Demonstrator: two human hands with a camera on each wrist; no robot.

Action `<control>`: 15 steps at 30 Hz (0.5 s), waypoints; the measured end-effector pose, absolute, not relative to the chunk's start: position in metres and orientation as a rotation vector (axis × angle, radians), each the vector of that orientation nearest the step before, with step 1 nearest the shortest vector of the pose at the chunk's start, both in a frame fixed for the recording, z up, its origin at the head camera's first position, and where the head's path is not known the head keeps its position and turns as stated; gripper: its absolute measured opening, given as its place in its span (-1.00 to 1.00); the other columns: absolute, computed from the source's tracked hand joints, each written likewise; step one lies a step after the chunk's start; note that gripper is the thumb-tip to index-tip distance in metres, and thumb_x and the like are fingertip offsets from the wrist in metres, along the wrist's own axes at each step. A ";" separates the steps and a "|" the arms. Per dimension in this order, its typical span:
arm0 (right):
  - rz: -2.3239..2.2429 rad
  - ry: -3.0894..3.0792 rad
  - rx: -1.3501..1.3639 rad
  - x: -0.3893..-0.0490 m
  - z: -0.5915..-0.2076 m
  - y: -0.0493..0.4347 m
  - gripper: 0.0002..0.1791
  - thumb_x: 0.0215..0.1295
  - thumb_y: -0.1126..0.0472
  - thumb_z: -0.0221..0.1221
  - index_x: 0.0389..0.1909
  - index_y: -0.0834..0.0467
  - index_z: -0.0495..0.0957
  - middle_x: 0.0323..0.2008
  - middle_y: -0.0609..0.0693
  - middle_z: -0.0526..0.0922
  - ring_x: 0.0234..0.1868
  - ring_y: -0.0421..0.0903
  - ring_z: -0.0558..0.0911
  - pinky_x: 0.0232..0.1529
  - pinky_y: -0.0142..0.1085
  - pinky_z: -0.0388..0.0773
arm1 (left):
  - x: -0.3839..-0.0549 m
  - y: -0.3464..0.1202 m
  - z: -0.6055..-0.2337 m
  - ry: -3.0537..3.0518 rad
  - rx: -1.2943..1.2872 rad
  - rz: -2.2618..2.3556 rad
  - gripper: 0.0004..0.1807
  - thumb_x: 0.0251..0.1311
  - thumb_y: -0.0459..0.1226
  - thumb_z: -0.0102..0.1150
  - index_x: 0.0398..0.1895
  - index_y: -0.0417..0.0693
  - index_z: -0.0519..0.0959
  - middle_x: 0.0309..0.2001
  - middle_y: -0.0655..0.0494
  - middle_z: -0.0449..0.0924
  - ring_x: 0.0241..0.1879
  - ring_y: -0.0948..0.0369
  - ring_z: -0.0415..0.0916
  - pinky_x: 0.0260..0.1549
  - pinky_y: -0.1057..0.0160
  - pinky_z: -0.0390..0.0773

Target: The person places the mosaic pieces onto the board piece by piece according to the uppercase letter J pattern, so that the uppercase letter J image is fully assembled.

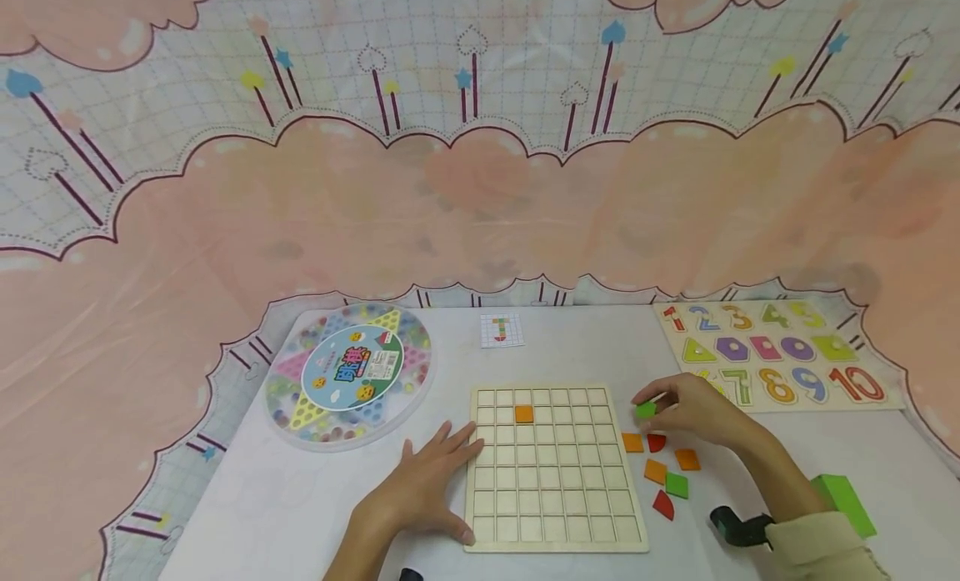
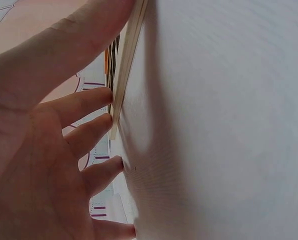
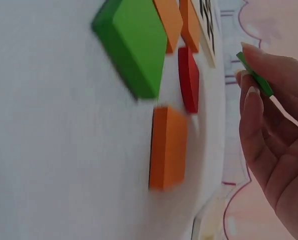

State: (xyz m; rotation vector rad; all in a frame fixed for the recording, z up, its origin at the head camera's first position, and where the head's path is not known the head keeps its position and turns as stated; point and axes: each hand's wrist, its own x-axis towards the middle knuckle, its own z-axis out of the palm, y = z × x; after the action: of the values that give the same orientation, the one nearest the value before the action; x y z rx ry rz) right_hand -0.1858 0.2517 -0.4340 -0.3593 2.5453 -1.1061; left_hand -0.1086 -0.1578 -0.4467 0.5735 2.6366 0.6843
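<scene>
A wooden grid board lies on the white table with one orange square tile in its second row. My left hand rests at the board's left edge, fingers spread, thumb by the near corner. Between thumb and fingers, my right hand pinches a green tile just above the table, to the right of the board. Below that hand lie loose tiles: several orange squares, a green square and two red quarter-round pieces.
A round Chinese checkers box lies at the left. Behind the board is a small pattern card with a coloured figure. A number and shape puzzle board lies at the back right. A green block sits beside the right forearm.
</scene>
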 end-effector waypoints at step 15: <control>-1.130 2.514 -0.381 -0.209 -0.441 0.183 -0.73 0.14 0.11 0.47 -0.13 0.04 0.75 -0.06 0.05 0.70 -0.30 -0.13 0.62 -0.29 -0.33 0.60 | -0.110 -0.157 -0.446 2.648 0.562 0.703 0.28 -0.52 0.08 0.72 0.49 0.04 0.37 0.64 0.09 0.10 0.65 -0.19 -0.07 0.31 -0.70 -0.14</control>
State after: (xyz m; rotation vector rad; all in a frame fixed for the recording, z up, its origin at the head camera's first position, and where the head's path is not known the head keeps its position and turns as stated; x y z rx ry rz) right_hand -0.2088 0.1833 -0.4414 -0.3812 2.5143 -1.1305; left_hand -0.1098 -0.1575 -0.4465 0.5616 2.6476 0.7028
